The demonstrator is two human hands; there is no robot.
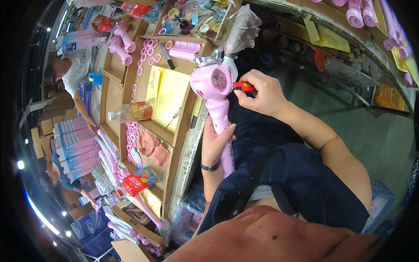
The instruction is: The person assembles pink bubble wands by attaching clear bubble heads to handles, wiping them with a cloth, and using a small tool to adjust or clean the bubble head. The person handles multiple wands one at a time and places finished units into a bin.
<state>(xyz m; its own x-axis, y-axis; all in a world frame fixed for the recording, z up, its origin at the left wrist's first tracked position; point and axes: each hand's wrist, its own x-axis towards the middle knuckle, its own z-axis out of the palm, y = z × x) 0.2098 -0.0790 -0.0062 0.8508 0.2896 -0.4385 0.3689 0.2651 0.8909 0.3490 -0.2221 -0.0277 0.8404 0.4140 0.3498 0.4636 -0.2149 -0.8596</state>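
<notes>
Pink device (pixel 210 79) — gripped by left hand (pixel 214 143), largely assembled, it seems. Red tool (pixel 245 87) — pinched in right hand (pixel 264 94), at the device's wide end; work apparently unfinished.

- A dull green floor (pixel 375 142) spreads along the right side.
- An orange plastic crate (pixel 389 98) sits low near the right rim (its sides are slatted).
- A wooden workbench (pixel 187 146) with divided compartments runs left of centre.
- Brown cardboard boxes (pixel 46 126) stand stacked farther left.
- A round lamp (pixel 20 164) and a long strip light (pixel 43 216) glow against darkness.
</notes>
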